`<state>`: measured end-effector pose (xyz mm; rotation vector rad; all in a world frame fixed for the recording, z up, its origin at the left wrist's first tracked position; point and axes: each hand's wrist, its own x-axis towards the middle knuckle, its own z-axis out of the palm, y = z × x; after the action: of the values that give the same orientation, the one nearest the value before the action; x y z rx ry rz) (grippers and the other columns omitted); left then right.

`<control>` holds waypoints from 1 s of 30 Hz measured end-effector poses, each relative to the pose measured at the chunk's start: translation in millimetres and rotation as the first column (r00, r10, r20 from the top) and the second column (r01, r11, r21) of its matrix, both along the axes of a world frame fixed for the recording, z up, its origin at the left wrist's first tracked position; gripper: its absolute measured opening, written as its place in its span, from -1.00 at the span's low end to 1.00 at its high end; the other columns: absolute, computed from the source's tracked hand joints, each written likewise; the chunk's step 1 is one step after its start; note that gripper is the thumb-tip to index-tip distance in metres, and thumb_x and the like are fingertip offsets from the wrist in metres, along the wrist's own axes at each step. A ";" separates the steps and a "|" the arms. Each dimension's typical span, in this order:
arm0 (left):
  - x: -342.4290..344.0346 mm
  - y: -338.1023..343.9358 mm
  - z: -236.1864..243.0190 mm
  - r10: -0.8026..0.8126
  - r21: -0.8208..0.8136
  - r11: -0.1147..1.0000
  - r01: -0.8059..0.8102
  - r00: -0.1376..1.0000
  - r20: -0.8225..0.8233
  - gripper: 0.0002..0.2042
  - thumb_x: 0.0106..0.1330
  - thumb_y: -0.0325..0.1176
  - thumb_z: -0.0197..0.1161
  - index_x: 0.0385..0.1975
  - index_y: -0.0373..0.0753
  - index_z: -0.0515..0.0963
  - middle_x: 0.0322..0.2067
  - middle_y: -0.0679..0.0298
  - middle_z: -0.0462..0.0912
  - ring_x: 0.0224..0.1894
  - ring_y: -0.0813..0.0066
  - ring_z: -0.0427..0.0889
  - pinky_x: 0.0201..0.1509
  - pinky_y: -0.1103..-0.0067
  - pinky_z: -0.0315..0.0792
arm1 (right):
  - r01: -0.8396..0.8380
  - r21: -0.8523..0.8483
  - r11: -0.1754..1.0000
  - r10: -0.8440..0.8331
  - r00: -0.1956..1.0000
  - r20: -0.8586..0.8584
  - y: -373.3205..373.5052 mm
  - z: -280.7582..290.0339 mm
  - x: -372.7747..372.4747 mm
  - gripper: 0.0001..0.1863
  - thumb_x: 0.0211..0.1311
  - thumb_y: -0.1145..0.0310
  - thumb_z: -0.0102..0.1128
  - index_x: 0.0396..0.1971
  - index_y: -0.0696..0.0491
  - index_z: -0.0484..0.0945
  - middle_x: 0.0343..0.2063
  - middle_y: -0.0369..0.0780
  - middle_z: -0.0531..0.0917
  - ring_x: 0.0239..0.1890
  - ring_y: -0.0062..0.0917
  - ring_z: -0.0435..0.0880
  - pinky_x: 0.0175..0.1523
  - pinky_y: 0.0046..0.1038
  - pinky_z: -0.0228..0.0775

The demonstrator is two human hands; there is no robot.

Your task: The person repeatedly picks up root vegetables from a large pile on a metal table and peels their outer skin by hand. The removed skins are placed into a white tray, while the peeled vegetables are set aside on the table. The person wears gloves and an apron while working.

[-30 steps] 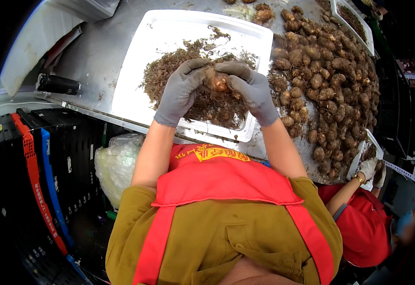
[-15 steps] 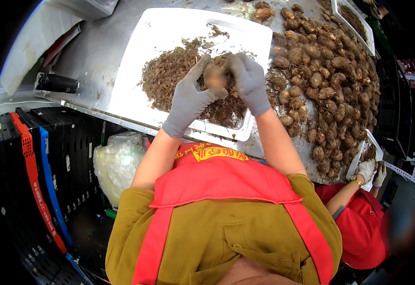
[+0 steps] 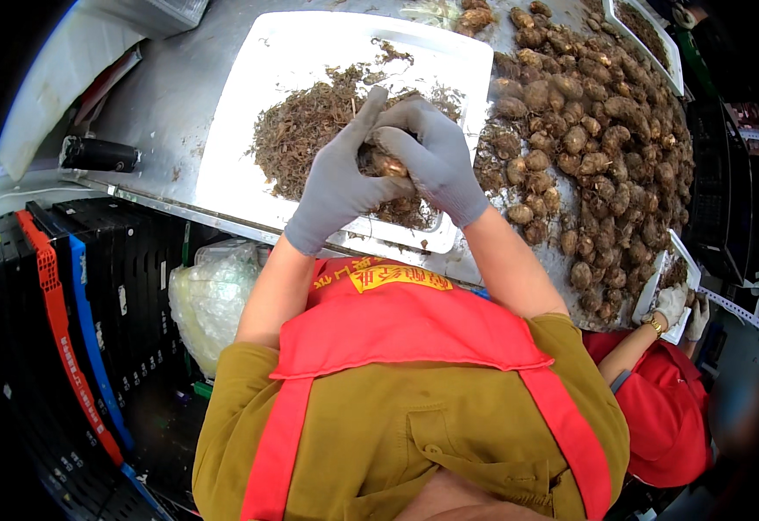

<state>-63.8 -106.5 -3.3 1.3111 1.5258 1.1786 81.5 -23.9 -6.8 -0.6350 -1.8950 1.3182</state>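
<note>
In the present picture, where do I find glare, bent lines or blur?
All in the head view: the white tray is overexposed at its left side; fisheye bends the red crate edge; the left hand and right hand look fairly sharp; an area at lower right is blurred.

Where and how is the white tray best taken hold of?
Probably two-handed, from outside, by the left and right rims of the white tray: it lies flat, wide and shallow, with brown fibres heaped inside. The right rim likely needs more care: taro-like tubers lie close.
</note>
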 end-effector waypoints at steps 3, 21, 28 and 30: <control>2.0 1.6 5.4 -0.011 0.049 0.999 0.014 0.998 -0.055 0.05 -0.17 -0.26 0.56 0.42 -0.17 0.10 0.26 0.09 0.40 0.29 0.36 0.39 0.33 0.49 0.26 | 0.104 0.069 0.992 -0.112 0.988 0.111 7.0 5.1 -8.4 -0.73 0.19 0.24 0.20 -0.43 0.17 0.65 -0.37 -0.18 0.67 -0.31 -0.47 0.60 -0.19 -0.41 0.41; -13.5 9.7 11.4 -0.151 0.014 0.988 0.151 0.988 0.013 0.13 -0.25 -0.38 0.54 0.44 -0.18 0.01 0.36 0.11 0.26 0.36 0.31 0.29 0.40 0.47 0.18 | 0.066 0.394 0.917 -0.117 0.987 0.108 9.4 3.1 -0.4 -0.74 0.22 0.16 0.14 -0.29 -0.01 0.70 -0.52 -0.15 0.64 -0.45 -0.29 0.63 -0.32 -0.36 0.44; -11.2 5.0 5.4 -0.150 0.114 0.983 0.143 0.988 0.046 0.14 -0.23 -0.40 0.55 0.46 -0.09 -0.03 0.43 0.20 0.12 0.42 0.30 0.20 0.44 0.43 0.12 | 0.192 0.321 0.928 -0.283 0.921 0.267 42.8 -6.8 5.1 -0.64 0.29 0.10 0.08 -0.44 0.08 0.68 -0.60 -0.11 0.62 -0.52 -0.28 0.61 -0.35 -0.33 0.44; -14.5 5.0 6.0 -0.146 0.115 0.983 0.143 0.989 0.020 0.14 -0.22 -0.43 0.54 0.46 -0.08 -0.03 0.43 0.22 0.12 0.43 0.32 0.16 0.45 0.43 0.12 | 0.195 0.170 0.966 -0.244 0.907 0.345 46.6 -17.6 16.6 -0.56 0.29 0.01 0.06 -0.49 0.10 0.66 -0.64 -0.12 0.60 -0.52 -0.24 0.60 -0.39 -0.30 0.42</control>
<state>-78.3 -101.5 2.7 1.4483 1.3361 1.1995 98.1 22.7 -24.3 -1.0494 -2.1067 0.9698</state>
